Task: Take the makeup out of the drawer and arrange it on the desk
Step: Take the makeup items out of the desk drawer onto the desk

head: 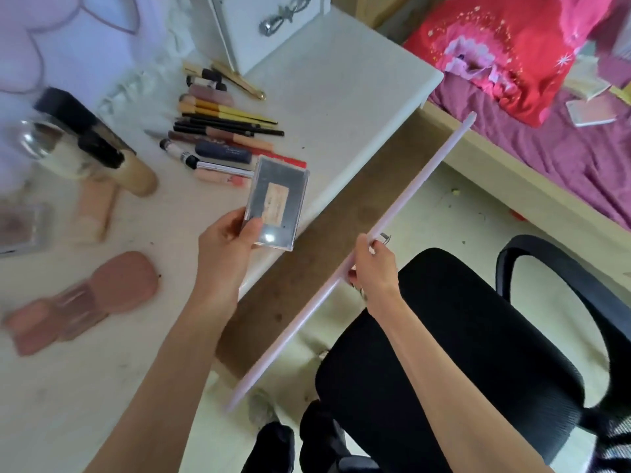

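Note:
My left hand grips a clear-cased rectangular makeup palette by its lower left corner, holding it above the desk's front edge. My right hand grips the pale pink front panel of the open drawer beside its metal handle. The brown drawer bottom shows bare between desk and panel. On the white desk lies a row of brushes, pencils and lipsticks. Pink compacts, a beige tube and a glass bottle lie blurred at the left.
A black office chair stands right under my right arm. A white drawer box with a metal handle sits at the desk's back. The bed with a red pillow lies to the right. A tall black-capped bottle lies at the left.

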